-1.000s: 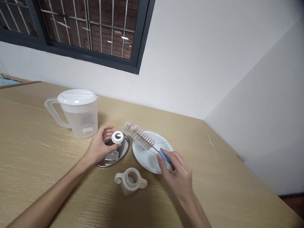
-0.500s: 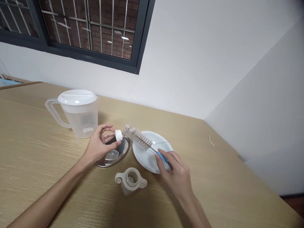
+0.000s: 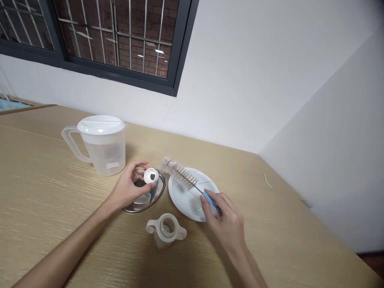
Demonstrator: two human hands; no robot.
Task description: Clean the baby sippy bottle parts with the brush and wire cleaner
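Observation:
Between thumb and fingers, my left hand [image 3: 130, 186] holds a white bottle collar [image 3: 147, 175], a ring with an opening through its middle, above a shiny metal tray [image 3: 162, 188]. My right hand [image 3: 225, 212] grips the blue handle of a bottle brush [image 3: 184, 176]. Its white bristles point left over a white plate [image 3: 183, 206], apart from the collar. Nearer to me stands an uncapped baby bottle [image 3: 166, 232] with two side handles, upright on the table. A small clear plastic cover [image 3: 142, 201] lies on the metal tray, partly behind my left thumb.
A lidded translucent pitcher [image 3: 103, 150] stands at the back left on the wooden table [image 3: 288, 224]. A thin pale strip [image 3: 268, 181] lies to the right. Behind the table are a white wall [image 3: 228, 80] and a barred window [image 3: 120, 36].
The white collar has turned in my left hand, so its opening now faces me. My right hand and the brush have shifted slightly right, away from the collar.

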